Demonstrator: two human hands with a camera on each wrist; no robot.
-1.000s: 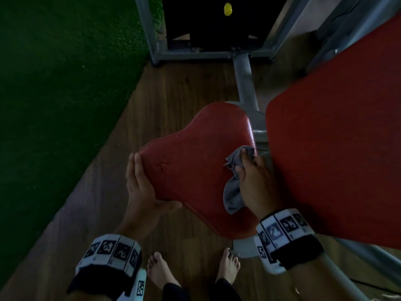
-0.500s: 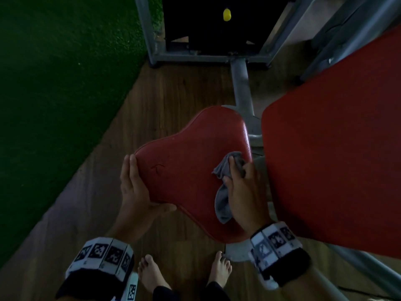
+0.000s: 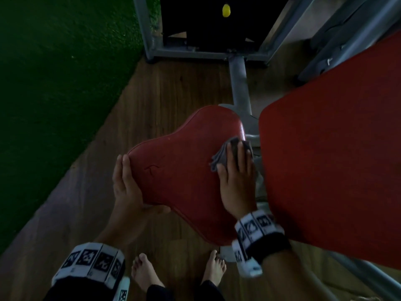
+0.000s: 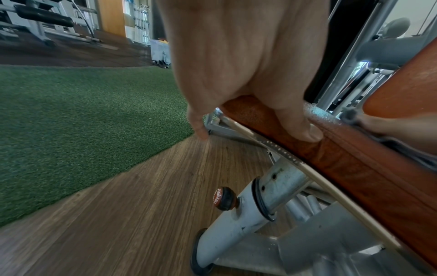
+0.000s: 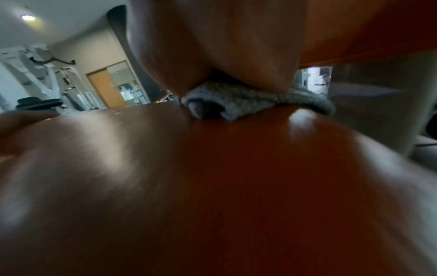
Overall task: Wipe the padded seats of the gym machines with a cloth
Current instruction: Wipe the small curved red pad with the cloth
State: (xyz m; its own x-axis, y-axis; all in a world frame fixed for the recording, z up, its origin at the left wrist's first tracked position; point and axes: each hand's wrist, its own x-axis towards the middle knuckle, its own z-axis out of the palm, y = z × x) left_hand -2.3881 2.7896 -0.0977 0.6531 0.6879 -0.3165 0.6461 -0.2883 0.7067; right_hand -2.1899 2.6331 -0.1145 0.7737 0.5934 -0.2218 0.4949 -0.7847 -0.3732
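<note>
A red padded seat (image 3: 184,181) on a grey post fills the middle of the head view. My left hand (image 3: 125,185) rests on its left lobe, straight fingers along the edge and thumb along the front rim. In the left wrist view that thumb lies on the seat's side (image 4: 354,158). My right hand (image 3: 236,177) lies flat on the seat's right side, fingers spread, and presses a grey cloth (image 3: 220,158) against the pad. The right wrist view shows the cloth (image 5: 248,99) bunched under the hand on the glossy seat (image 5: 212,168).
A large red back pad (image 3: 325,170) stands close on the right, almost touching my right hand. Beyond the seat is the grey machine frame (image 3: 238,83) and a black weight stack with a yellow pin (image 3: 225,10). Green turf (image 3: 54,83) lies left; my bare feet (image 3: 145,272) stand on wood floor.
My right hand has flattened and pushed the cloth farther along the seat's right edge, away from me. The left hand has stayed on the left lobe.
</note>
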